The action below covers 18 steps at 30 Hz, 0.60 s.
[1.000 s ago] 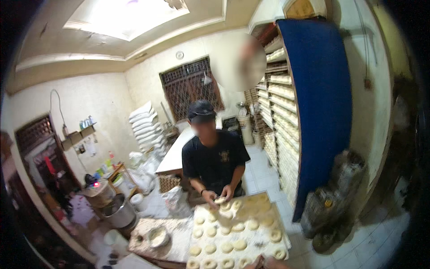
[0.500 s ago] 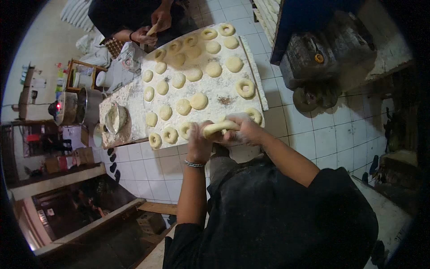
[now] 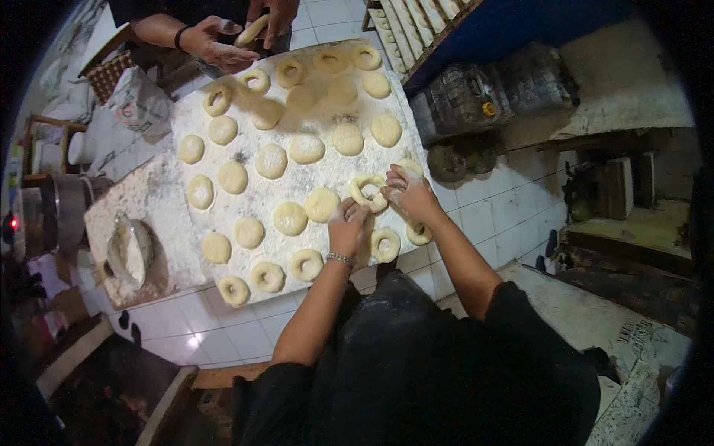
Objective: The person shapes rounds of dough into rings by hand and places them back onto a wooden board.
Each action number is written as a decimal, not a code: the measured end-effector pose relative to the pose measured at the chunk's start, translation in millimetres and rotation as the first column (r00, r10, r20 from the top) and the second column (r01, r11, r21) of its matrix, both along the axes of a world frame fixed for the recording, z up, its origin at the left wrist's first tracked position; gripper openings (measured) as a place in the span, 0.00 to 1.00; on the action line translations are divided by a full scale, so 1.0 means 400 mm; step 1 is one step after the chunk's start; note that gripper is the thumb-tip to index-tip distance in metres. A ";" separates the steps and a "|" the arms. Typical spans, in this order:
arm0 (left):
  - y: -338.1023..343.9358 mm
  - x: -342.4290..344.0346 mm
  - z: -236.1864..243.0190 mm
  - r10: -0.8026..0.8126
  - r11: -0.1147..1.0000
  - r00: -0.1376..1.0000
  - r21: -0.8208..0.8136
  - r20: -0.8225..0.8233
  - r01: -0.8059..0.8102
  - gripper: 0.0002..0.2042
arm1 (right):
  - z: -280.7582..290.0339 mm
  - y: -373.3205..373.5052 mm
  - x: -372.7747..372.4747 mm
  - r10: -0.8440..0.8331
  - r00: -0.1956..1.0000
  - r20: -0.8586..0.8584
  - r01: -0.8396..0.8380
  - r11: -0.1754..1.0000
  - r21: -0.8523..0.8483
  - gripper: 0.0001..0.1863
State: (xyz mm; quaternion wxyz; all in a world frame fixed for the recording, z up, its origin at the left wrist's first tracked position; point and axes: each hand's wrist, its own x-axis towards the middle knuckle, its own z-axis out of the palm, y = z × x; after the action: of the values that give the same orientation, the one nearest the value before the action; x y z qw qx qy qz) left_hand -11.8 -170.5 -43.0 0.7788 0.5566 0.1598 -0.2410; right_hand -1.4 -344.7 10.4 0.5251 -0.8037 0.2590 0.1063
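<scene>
My left hand (image 3: 347, 224) has its fingers curled at the lower left of a pale dough ring (image 3: 356, 183). My right hand (image 3: 405, 192) grips the ring's right side, its fingers bent. The ring is low over a flour-dusted board (image 3: 201, 260), among rows of round dough pieces (image 3: 322, 204) and other rings (image 3: 306, 264); whether it rests on the flour is hard to tell. Another dough piece (image 3: 410, 165) is partly hidden beside my right hand.
A co-worker's hands (image 3: 223, 48) hold a ring across the board. A metal bowl (image 3: 130, 253) of flour is on the left, pots (image 3: 63, 212) beyond it. Loaded racks (image 3: 409, 30), dark plastic containers (image 3: 465, 100) and a ledge (image 3: 602, 119) are at the right.
The view has tipped down from the room to the board. Since half a second ago, my hands have shifted the held ring toward the board's right part and turned it flatter.
</scene>
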 end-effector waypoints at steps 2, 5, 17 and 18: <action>0.050 -0.015 0.004 -0.077 0.988 0.997 0.137 0.023 0.073 0.19 | -0.011 0.015 0.001 0.053 0.999 0.005 -0.053 0.994 -0.091 0.33; 0.152 -0.035 0.068 -0.305 0.932 0.952 0.214 0.028 0.292 0.19 | -0.028 0.030 0.002 0.067 0.998 0.007 -0.063 0.964 -0.257 0.30; 0.197 0.211 0.115 -0.878 0.283 0.448 0.937 0.169 0.203 0.15 | 0.033 0.103 -0.063 0.207 0.971 0.120 -0.171 0.951 -0.258 0.29; 0.199 0.188 0.140 -0.784 0.493 0.567 0.809 0.254 0.320 0.17 | 0.036 0.110 -0.075 0.269 0.949 0.165 -0.249 0.960 -0.131 0.29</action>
State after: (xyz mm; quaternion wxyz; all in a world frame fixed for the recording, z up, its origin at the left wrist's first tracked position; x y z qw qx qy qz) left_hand 63.4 -91.0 13.0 0.3893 0.8656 -0.2187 -0.2267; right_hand -31.3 -300.7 24.8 0.4834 -0.8644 0.1078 0.0865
